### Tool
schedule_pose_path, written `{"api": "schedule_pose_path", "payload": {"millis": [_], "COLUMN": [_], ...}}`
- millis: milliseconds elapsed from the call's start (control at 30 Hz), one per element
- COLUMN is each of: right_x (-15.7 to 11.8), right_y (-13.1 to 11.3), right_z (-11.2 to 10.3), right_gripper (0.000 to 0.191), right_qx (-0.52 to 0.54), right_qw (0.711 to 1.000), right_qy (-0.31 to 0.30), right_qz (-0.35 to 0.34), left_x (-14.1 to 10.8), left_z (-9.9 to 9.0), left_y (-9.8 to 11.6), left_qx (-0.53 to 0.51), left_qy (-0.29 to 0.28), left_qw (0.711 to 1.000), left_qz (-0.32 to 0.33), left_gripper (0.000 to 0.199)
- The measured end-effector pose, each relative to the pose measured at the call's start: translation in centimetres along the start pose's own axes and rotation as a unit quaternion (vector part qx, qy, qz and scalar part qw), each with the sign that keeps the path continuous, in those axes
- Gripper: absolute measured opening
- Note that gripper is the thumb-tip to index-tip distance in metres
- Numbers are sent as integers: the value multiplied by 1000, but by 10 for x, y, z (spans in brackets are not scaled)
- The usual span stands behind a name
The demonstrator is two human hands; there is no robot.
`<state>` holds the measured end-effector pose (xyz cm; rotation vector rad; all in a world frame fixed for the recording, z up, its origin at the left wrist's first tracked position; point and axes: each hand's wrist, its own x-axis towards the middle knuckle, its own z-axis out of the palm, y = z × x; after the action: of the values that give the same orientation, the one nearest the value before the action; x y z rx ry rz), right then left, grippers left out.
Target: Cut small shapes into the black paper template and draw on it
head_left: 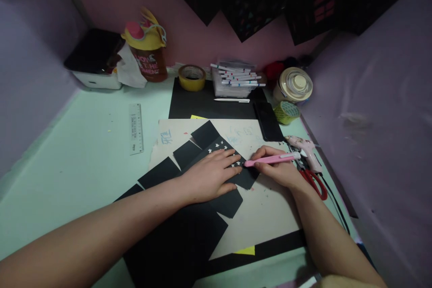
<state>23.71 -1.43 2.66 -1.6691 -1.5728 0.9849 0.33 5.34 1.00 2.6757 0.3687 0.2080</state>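
My left hand point(214, 173) lies flat with fingers spread on a black card point(232, 209) with flaps along its edges, pressing it to the pale board. Small white star shapes point(217, 145) show in the card around and between my fingers. In my right hand point(278, 171) is a pink craft knife point(270, 159), pinched like a pen. Its front end points left and meets the card near the stars, close to my left fingertips. The blade itself is too small to make out.
The pale board point(270, 216) lies on the mint table. A clear ruler point(136, 128) is at left. Along the back stand a drink jug point(148, 56), yellow tape point(192, 77) and a box of markers point(236, 81). Right are a phone point(269, 121), glue gun point(308, 150) and red-handled scissors point(319, 184).
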Motion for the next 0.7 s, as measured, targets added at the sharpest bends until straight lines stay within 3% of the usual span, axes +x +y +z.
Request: {"api": "schedule_pose_path", "payload": {"millis": [700], "right_x": [0], "right_y": [2], "right_z": [3], "right_gripper": [4], "right_qx": [9], "right_qw": [1000], "right_qy": [16], "right_qz": [-5], "left_x": [1], "left_z": [-1], "left_y": [1], "left_qx": [14], "left_qy": [-7], "left_qw": [1000], "left_qz": [0], "left_gripper": [45]}}
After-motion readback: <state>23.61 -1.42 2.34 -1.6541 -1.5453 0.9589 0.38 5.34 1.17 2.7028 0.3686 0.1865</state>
